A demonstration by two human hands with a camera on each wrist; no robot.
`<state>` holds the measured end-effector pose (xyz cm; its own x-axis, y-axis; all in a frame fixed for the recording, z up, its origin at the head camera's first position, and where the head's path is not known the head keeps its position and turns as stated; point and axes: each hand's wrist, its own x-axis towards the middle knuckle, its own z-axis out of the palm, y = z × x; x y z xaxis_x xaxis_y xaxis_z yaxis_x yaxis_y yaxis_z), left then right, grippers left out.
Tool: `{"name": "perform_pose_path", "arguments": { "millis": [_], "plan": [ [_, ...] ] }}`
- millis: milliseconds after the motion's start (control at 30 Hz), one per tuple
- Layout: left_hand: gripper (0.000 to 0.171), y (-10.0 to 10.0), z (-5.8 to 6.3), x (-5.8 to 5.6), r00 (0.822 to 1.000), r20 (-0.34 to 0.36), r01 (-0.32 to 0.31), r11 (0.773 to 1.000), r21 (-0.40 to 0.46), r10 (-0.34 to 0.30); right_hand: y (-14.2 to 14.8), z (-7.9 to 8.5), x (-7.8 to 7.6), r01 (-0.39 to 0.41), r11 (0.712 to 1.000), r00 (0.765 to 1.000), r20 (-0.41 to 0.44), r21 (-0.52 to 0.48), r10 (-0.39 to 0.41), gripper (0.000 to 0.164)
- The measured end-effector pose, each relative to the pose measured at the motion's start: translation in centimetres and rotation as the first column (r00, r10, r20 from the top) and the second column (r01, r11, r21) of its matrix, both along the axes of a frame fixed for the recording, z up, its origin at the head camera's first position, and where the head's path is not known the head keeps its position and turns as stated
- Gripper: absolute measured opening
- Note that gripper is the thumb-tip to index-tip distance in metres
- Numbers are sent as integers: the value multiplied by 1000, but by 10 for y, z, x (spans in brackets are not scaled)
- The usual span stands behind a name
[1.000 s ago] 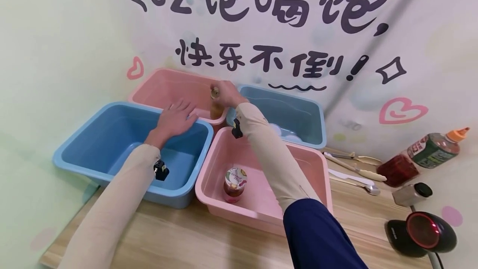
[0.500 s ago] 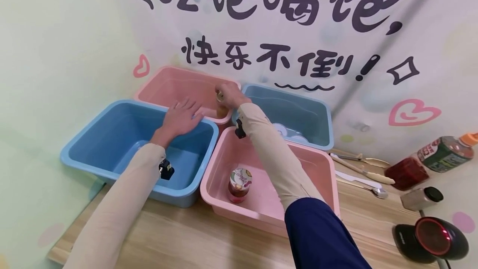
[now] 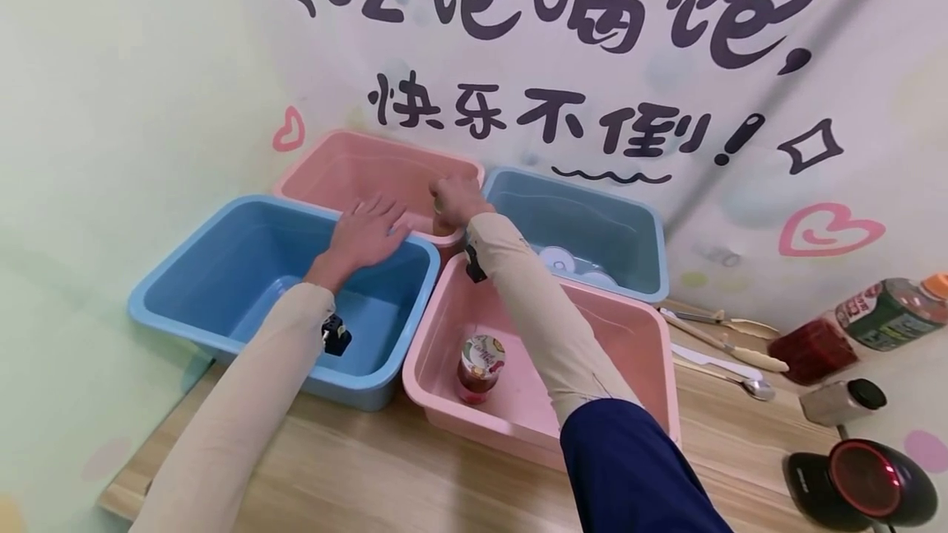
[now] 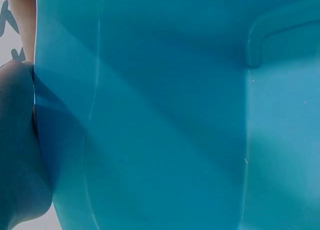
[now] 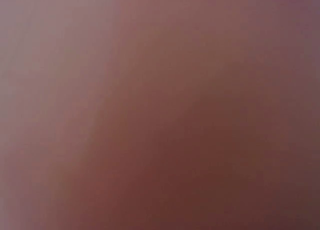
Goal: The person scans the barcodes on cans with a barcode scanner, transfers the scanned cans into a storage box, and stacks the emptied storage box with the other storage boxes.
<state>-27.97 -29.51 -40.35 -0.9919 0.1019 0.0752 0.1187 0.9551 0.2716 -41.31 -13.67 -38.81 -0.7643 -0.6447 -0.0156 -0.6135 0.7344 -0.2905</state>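
Observation:
My left hand [image 3: 368, 230] lies with fingers spread at the far rim of the front blue bin [image 3: 415, 327]. The left wrist view shows that bin's wall [image 4: 165, 130] close up, with part of the hand [image 4: 22, 145] along its edge. Inside the right end of the back pink bin [image 3: 355, 159], my right hand [image 3: 461, 200] grips a brownish bottle [image 3: 442, 228] by its top. Most of the bottle is hidden behind the hand. Only a blurred pink-brown surface fills the right wrist view.
The front pink bin [image 3: 422, 397] holds a lidded red jar [image 3: 480, 368]. White round things [image 3: 557, 258] lie in the back blue bin [image 3: 652, 245]. At right are tongs [image 3: 729, 344], a spoon [image 3: 757, 389], a sauce bottle [image 3: 889, 315], a black-capped shaker [image 3: 840, 401] and a black device [image 3: 862, 479].
My right hand, still on the bottle, has sunk lower into the back pink bin, so less of the bottle shows. The head view has swung slightly left. My left hand stays at the rim.

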Motion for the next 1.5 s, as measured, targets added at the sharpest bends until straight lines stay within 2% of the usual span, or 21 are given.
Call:
{"name": "perform_pose_path", "arguments": {
  "millis": [333, 700, 933, 1000, 1200, 1333, 1500],
  "plan": [
    [63, 1, 1, -2, 1000, 4, 1, 1000, -9, -1, -3, -5, -4, -9, 995, 994, -108, 95, 20, 18],
    [61, 1, 0, -2, 1000, 1, -1, 1000, -4, 1, -3, -4, 1, 10, 994, 996, -85, 109, -1, 10],
    [62, 2, 1, 0, 1000, 3, -3, 1000, 13, 3, -1, 5, 8, -7, 987, 999, -52, 158, 15, 14],
    [62, 1, 1, 1, 1000, 0, -4, 1000, 9, 4, 0, 9, 9, -12, 990, 999, -37, 141, 17, 18],
    [63, 2, 3, 1, 1000, 1, 4, 1000, 24, -4, 10, 28, 11, -27, 995, 999, -28, 95, 29, 47],
    [62, 2, 3, 1, 1000, 1, 2, 1000, 17, -2, 19, 41, 15, -61, 997, 998, -10, 56, 62, 51],
    [62, 2, 4, 2, 1000, 5, 2, 1000, 6, -2, 32, 54, 24, -65, 997, 998, 10, 47, 65, 57]
  ]
}}
